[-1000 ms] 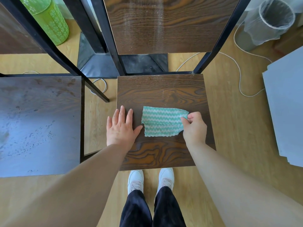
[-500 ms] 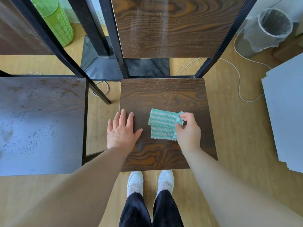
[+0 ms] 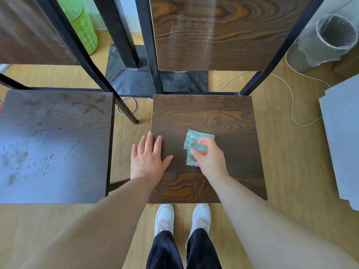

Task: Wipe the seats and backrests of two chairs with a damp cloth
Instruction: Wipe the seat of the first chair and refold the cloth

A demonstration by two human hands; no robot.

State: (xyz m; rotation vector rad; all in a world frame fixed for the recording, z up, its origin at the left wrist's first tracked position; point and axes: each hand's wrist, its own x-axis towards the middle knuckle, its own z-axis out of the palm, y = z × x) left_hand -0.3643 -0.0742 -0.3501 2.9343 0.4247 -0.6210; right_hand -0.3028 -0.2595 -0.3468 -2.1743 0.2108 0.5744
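Two dark wood chairs with black metal frames stand side by side. The right chair's seat (image 3: 213, 113) is directly below me, its backrest (image 3: 213, 32) upright behind it with pale streaks. My right hand (image 3: 210, 158) grips a folded green-and-white cloth (image 3: 191, 141) on that seat. My left hand (image 3: 148, 158) lies flat, fingers spread, on the seat's left edge, holding nothing. The left chair's seat (image 3: 54, 144) shows spots and smears; its backrest (image 3: 29, 30) is at the top left.
A grey bin with a clear liner (image 3: 330, 39) stands at the back right. A white cable (image 3: 291, 105) runs over the wooden floor. A grey panel (image 3: 343, 136) lies at the right, a green cylinder (image 3: 83, 26) at the back left. My white shoes (image 3: 165, 218) touch the seat's front.
My right hand has folded the spread cloth over to the left and now bunches it under the fingers. The left hand has stayed flat in place.
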